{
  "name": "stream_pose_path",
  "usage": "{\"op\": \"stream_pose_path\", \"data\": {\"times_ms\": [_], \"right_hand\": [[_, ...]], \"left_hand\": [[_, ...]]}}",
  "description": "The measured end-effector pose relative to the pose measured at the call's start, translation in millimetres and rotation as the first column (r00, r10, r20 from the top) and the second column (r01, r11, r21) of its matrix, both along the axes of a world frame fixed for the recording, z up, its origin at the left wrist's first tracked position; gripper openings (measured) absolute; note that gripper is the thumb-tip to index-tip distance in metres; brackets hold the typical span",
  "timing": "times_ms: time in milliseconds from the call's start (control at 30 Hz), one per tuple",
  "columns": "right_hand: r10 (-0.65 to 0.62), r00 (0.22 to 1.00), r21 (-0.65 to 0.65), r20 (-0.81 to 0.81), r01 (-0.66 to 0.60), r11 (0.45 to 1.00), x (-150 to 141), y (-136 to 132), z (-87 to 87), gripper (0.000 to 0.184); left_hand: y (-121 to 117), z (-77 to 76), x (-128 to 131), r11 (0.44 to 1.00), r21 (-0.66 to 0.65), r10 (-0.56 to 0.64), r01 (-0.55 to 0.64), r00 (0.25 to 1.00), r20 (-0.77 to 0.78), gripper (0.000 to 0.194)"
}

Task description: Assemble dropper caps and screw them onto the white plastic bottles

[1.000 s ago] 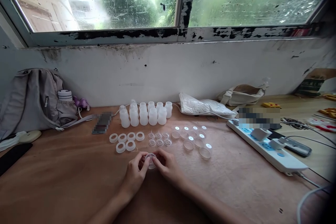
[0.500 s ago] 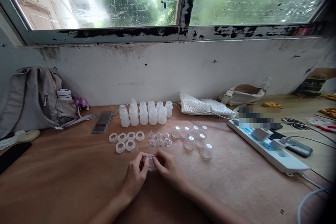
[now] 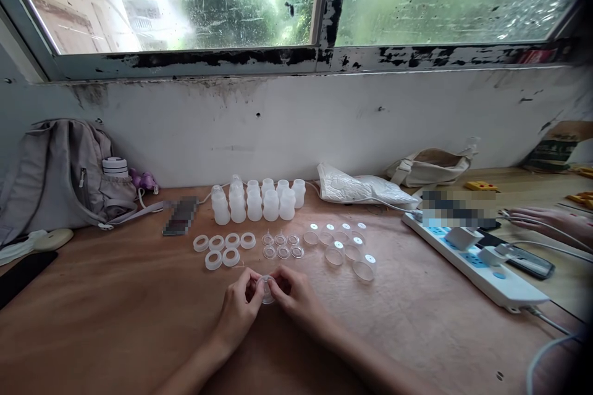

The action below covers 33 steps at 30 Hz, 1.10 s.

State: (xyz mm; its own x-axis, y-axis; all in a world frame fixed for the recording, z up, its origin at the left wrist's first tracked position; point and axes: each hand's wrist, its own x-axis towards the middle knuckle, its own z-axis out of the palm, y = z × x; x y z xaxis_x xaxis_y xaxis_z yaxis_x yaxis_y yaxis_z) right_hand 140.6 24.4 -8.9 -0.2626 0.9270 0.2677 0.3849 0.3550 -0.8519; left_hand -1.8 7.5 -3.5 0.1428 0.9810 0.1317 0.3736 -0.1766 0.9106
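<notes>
My left hand (image 3: 242,302) and my right hand (image 3: 296,296) meet over the near part of the table. Between their thumbs and fingertips is a clear ring-shaped bottle part (image 3: 267,297), gripped from both sides. Fingers cover some of it, so its exact kind is not plain. Just beyond the hands lie several clear bottle nipples (image 3: 283,252) in two rows. To their left are several translucent screw rings (image 3: 214,260). Clear round caps (image 3: 363,270), some with white discs (image 3: 369,258) by them, lie to the right. Several frosted small bottles (image 3: 271,205) stand behind.
A white power strip (image 3: 472,265) with plugs and cables runs along the right. Another person's hand (image 3: 551,225) is at the cables there. A grey backpack (image 3: 69,173) stands at left, with a phone (image 3: 180,217) nearby. A silvery pouch (image 3: 361,188) lies by the wall.
Another person's hand has come into view at the right, over the cables. My two hands keep nearly the same hold on the clear ring-shaped bottle part.
</notes>
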Motion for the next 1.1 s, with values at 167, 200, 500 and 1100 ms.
{"op": "stream_pose_path", "data": {"times_ms": [167, 200, 500, 1100], "right_hand": [[0.005, 1.000, 0.011, 0.010, -0.005, 1.000, 0, 0, -0.6, 0.016], [0.004, 1.000, 0.011, 0.014, -0.004, 1.000, 0, 0, -0.6, 0.015], [0.014, 1.000, 0.015, 0.025, -0.015, 1.000, -1, -1, 1.4, 0.011], [-0.053, 0.996, 0.178, 0.071, 0.039, 0.983, 1, 1, -12.5, 0.013]], "left_hand": [[1, 0.2, 0, 0.999, 0.033, 0.001, -0.001, 1.000, -0.004, 0.018], [1, 0.2, 0, 0.999, 0.037, -0.002, 0.002, 1.000, -0.008, 0.018], [0, -0.4, -2, 0.997, 0.074, 0.017, -0.010, 0.996, -0.083, 0.015], [2, -12.5, -1, 0.987, 0.160, 0.061, -0.036, 0.986, -0.154, 0.015]]}}
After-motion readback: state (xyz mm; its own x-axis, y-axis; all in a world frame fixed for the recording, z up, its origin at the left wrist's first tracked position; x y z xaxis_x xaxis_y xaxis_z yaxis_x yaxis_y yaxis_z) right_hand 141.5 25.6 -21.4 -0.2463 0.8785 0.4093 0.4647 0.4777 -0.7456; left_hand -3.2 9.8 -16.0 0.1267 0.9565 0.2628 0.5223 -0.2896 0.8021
